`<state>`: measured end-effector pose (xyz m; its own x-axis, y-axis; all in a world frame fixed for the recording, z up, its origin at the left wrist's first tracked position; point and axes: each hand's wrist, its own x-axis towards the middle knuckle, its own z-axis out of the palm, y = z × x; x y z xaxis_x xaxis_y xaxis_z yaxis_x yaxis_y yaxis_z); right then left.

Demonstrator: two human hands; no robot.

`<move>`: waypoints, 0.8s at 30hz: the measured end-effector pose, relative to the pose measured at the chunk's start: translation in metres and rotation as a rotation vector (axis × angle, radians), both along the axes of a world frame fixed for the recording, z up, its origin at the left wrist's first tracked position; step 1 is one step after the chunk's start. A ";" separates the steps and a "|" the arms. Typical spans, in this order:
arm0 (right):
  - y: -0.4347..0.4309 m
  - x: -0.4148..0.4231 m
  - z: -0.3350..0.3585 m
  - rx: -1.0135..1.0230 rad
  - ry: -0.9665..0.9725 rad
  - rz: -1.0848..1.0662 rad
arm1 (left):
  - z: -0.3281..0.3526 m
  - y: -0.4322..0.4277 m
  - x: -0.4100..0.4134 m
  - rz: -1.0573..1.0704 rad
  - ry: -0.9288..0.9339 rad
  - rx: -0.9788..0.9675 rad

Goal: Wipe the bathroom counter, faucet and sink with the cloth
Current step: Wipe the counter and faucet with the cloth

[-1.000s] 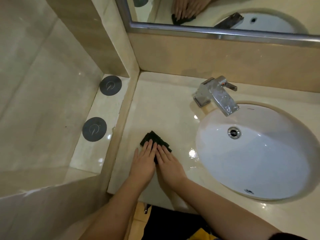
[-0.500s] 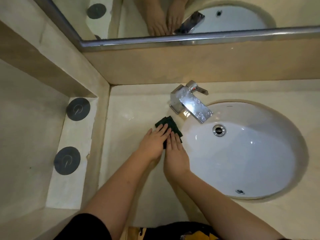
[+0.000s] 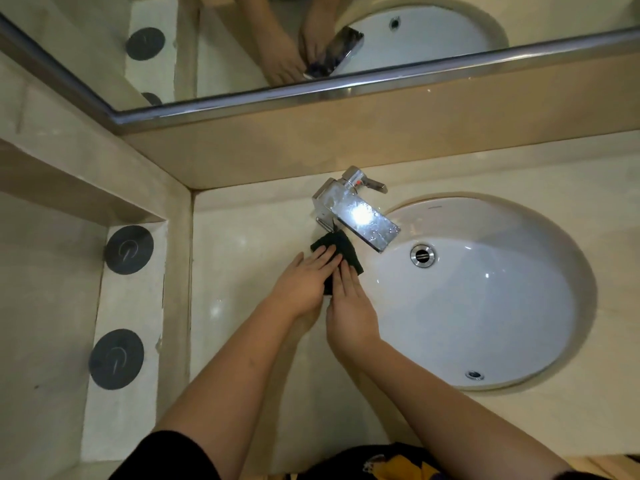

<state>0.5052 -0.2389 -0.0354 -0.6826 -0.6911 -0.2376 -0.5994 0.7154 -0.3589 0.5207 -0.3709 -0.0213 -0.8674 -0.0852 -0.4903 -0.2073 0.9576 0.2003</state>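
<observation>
Two dark grey round discs (image 3: 130, 250) are seen on the left ledge. On the beige marble counter (image 3: 242, 271), one black folded cloth (image 3: 343, 249) is pressed flat under the left hand (image 3: 301, 280) and right hand (image 3: 349, 306), with fingers straight and nothing clenched. The cloth's far corner appears to touch the base of the one square chrome faucet (image 3: 356, 213), found at twelve o'clock from the fingertips. Its spout is aligned ten to four o'clock over the one white oval sink (image 3: 485, 306). The left hand is judged nearer the faucet base.
</observation>
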 end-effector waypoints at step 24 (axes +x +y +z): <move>-0.033 -0.022 0.008 0.179 0.099 0.272 | 0.012 -0.025 -0.021 -0.033 0.028 -0.168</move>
